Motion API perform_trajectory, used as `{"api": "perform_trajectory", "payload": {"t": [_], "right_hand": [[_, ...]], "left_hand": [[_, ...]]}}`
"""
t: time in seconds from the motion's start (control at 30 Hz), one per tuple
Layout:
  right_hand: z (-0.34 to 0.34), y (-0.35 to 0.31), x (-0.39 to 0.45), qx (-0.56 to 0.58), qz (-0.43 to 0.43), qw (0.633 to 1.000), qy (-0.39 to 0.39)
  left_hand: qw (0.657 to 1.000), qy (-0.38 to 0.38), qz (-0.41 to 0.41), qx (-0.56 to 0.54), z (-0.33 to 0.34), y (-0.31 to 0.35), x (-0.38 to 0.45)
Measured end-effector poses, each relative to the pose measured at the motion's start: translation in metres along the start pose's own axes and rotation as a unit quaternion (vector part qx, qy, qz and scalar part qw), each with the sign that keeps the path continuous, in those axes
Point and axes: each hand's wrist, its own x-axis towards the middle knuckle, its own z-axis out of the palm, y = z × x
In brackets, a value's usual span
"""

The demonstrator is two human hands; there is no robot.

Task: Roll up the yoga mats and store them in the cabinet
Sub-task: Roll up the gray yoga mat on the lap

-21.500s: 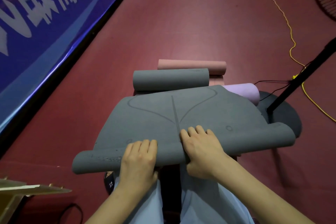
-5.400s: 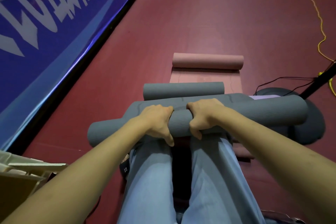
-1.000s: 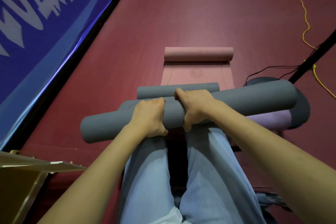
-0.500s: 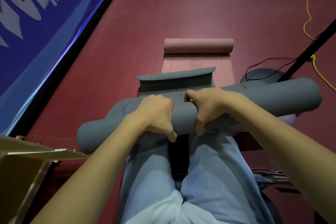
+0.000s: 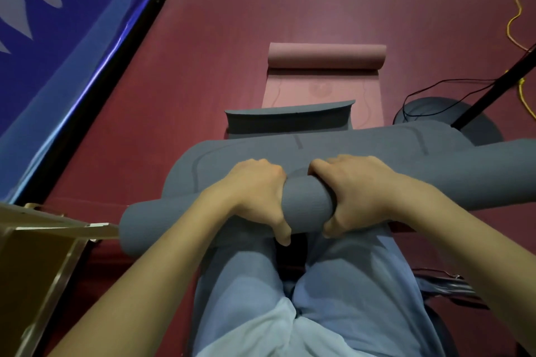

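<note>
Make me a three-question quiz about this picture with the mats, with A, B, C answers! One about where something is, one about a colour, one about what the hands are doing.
1. Where is the pink mat?
A. on the floor beyond the grey mat
B. on the person's lap
C. in the cardboard box

2. What colour is the thin cable at the right edge?
A. green
B. yellow
C. white

3. What are the hands doing?
A. lying flat on the floor
B. pointing
C. gripping the grey mat's roll

Answers: 1 A, it lies past the grey mat; 2 B, the cable is yellow; 3 C, left hand and right hand curl round the roll.
</note>
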Motion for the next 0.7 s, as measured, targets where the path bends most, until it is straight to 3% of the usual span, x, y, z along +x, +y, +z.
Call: {"api": "perform_trajectory", "payload": {"t": [0.1, 0.27, 0.57, 0.7], "right_hand": [[0.008, -0.002, 0.003, -0.056, -0.009, 0.996, 0.069], [0.014, -0.006, 0.008, -0.112, 0.002, 0.990, 0.087], [-0.021, -0.001, 0.037, -0.079, 0.007, 0.997, -0.025], [-0.029, 0.007, 0.052, -0.039, 0.010, 0.997, -0.071]], "left_hand": [[0.998, -0.035, -0.005, -0.057, -0.011, -0.011, 0.014], [0.993, -0.053, 0.001, -0.102, -0.011, -0.013, 0.024], [0.971, -0.061, 0.013, -0.233, -0.006, -0.033, 0.030], [0.974, 0.032, 0.026, -0.224, -0.004, -0.041, 0.033]]}}
